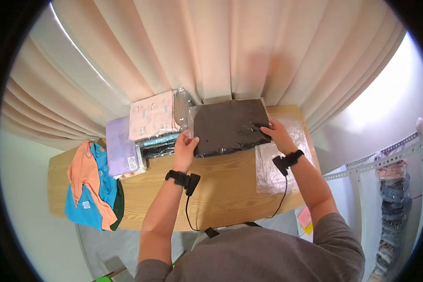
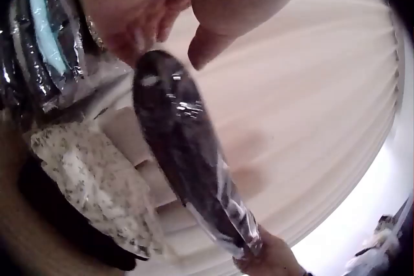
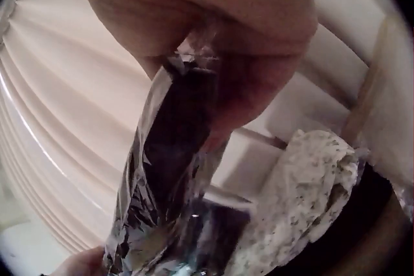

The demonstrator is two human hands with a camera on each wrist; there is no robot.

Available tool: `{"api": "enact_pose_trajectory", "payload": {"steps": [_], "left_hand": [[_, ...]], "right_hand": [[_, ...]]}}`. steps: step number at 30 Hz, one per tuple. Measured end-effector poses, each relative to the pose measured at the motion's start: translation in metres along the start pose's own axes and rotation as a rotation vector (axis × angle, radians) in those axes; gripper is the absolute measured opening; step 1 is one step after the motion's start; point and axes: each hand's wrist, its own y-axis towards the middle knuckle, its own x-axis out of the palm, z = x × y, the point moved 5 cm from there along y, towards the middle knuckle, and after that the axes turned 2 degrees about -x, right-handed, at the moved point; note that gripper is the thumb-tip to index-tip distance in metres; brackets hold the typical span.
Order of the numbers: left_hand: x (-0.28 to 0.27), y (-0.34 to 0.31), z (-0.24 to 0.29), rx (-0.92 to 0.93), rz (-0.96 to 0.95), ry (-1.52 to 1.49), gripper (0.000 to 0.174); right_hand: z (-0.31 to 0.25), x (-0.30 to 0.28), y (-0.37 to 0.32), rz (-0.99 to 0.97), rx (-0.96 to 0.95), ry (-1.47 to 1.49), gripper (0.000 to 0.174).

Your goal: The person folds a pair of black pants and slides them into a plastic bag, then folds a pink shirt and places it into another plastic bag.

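Both hands hold a dark folded garment in a clear plastic bag (image 1: pixel 231 126) above the table. My left hand (image 1: pixel 185 149) pinches its left end between thumb and fingers. The right hand (image 1: pixel 280 136) grips the opposite end, the thumb on top and crinkled plastic showing around the fingers. The wrist views show the package (image 2: pixel 184 140) edge-on and lifted. Beyond it lies a white patterned folded item (image 2: pixel 97 185), on top of something black (image 3: pixel 352 224). Just left of my left hand stands a stack of bagged garments, topped by a pink printed one (image 1: pixel 151 115).
A bagged lilac garment (image 1: pixel 121 145) lies left of the stack. Loose orange (image 1: pixel 87 164) and blue clothes (image 1: pixel 80 209) are heaped at the table's left end. Clear plastic bags (image 1: pixel 272 171) lie under my right forearm. A curtain (image 1: pixel 211 51) hangs behind the wooden table (image 1: pixel 221 188).
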Motion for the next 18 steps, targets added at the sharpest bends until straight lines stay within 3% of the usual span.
{"api": "enact_pose_trajectory", "payload": {"steps": [1, 2, 3, 5, 8, 12, 15, 17, 18], "left_hand": [[0.003, 0.007, -0.006, 0.005, 0.007, -0.003, 0.038], [0.000, 0.011, -0.006, 0.151, 0.169, 0.244, 0.038], [-0.001, 0.010, -0.001, 0.295, 0.328, 0.495, 0.039], [0.000, -0.008, -0.003, 0.203, 0.268, 0.443, 0.038], [-0.013, -0.034, -0.027, 0.131, 0.050, 0.539, 0.032], [-0.066, -0.069, -0.065, 0.056, 0.060, 0.524, 0.025], [-0.103, -0.098, -0.069, 0.050, 0.116, 0.610, 0.018], [-0.133, -0.118, -0.081, -0.112, 0.209, 0.790, 0.017], [-0.147, -0.125, -0.084, -0.120, 0.225, 0.790, 0.017]], "right_hand": [[-0.001, 0.001, 0.015, 0.024, 0.020, 0.004, 0.032], [0.003, -0.003, 0.026, 0.071, 0.146, -0.144, 0.033], [0.015, -0.003, 0.041, 0.065, 0.147, -0.141, 0.033], [0.070, -0.011, 0.068, 0.225, 0.213, -0.054, 0.035], [0.114, -0.013, 0.088, 0.232, 0.180, -0.093, 0.043], [0.123, -0.015, 0.095, 0.307, 0.112, -0.121, 0.044], [0.122, -0.017, 0.092, 0.276, 0.219, -0.146, 0.044], [0.128, -0.028, 0.093, 0.501, -0.047, -0.450, 0.037], [0.127, -0.028, 0.087, 0.483, -0.047, -0.449, 0.037]]}}
